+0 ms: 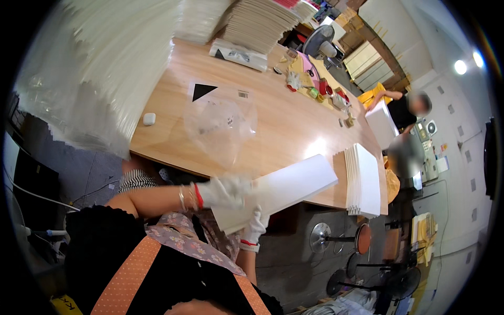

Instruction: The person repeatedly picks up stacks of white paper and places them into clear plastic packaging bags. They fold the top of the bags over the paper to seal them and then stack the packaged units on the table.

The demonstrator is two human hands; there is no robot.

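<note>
A long white board (296, 181), or a thin stack of white sheets, lies slanted across the table's near edge and juts out over my lap. My right hand (256, 224), in a white glove, grips its near long edge, thumb on top. Above the board's left end is my left hand (224, 192), also gloved; motion smears its fingers, so their hold is unclear. Beyond the hands, a clear plastic bag (220, 123) with a black corner triangle lies flat on the wooden table (291, 123). To the right stands a stack of white boards (365, 181).
Tall piles of clear plastic sleeves (100, 68) rise at the left. Farther back are a stack of boards (260, 23), a wrapped packet (239, 55) and tape rolls (323, 90). A small white case (149, 119) sits near the left edge. Stools (362, 238) stand right; a co-worker (401, 110) handles a white panel.
</note>
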